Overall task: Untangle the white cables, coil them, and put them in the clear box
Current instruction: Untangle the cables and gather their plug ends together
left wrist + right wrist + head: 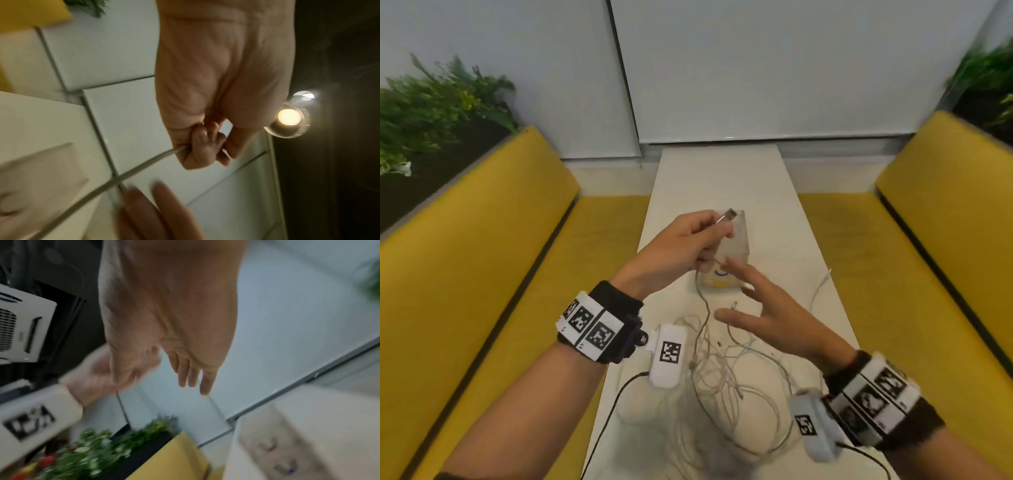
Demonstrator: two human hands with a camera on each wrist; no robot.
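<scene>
Head view: my left hand (688,243) is raised above the narrow white table (767,192), fingers curled round one white cable (703,301) just below its USB plug (728,216), which sticks up past my knuckles. The cable hangs from my fist into the tangle of white cables (726,377) lying loose on the table near me. My right hand (760,308) hovers spread and empty over that heap. The clear box (736,246) stands beyond both hands, and I see no cable in it. So I judge the job barely begun: one end lifted out, nothing coiled, nothing boxed. A blue and a yellow curved mark show at the box; I can read no words.

Left wrist view: my fingers (197,146) clamp the cable, which runs off down-left, blurred.

Right wrist view: my fingers (189,373) are straight and apart, holding nothing. Too blurred for any lettering.
</scene>
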